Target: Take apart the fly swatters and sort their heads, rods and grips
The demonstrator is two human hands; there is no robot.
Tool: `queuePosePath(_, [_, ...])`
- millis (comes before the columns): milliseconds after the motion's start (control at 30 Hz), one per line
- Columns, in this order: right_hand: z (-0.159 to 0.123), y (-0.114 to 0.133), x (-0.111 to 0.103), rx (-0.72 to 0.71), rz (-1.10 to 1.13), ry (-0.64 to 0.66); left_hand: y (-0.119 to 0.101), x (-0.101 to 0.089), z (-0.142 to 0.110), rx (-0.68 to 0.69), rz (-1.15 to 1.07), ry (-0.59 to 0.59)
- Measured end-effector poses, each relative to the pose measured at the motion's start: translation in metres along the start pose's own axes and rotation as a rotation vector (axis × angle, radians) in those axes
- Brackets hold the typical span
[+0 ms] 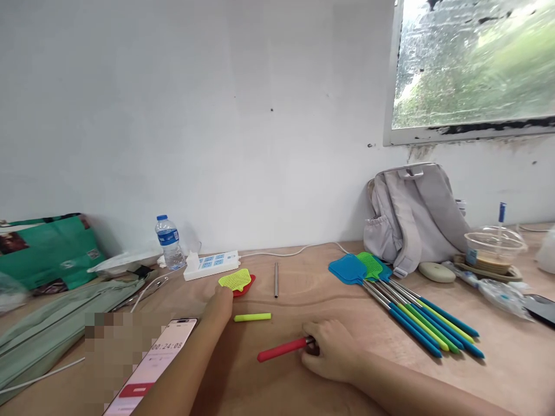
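My right hand (pixel 332 349) is closed around a short metal rod with a red handle (pixel 281 350), which points left over the table. My left hand (pixel 222 303) reaches to a yellow-green fly swatter head (pixel 236 279), which lies on top of a red fly swatter head (pixel 245 287). Its fingers are mostly hidden, so their grip does not show. Between my hands lies a loose yellow-green handle (pixel 252 317). Behind that, a bare metal rod (pixel 276 280) points towards the wall. Several whole fly swatters, with blue (pixel 347 268) and green (pixel 369 266) heads, lie fanned out at the right.
A phone (pixel 162 358) with a running timer lies under my left forearm. Along the wall stand a water bottle (pixel 170 242), a white power strip (pixel 212 265) and a grey backpack (pixel 416 214). A plastic cup (pixel 494 248) stands far right, a green bag (pixel 52 254) far left.
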State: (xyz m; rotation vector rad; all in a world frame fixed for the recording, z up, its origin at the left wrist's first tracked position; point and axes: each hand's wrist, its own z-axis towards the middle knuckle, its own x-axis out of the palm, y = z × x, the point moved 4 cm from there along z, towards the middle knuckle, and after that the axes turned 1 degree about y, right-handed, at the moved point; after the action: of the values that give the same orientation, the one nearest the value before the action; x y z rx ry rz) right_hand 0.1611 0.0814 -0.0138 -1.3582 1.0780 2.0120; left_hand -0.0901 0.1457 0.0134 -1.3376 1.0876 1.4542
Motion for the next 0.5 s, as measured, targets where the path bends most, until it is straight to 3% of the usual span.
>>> queuePosePath(267, [0.0,-0.003,0.002,0.017,0.033,-0.026,-0.006,-0.041,-0.037,0.121,0.181,-0.266])
queuePosePath(500, [0.002,-0.006,-0.002,0.044,0.13,-0.099,0.006,-0.066,-0.042,0.214,0.106,-0.477])
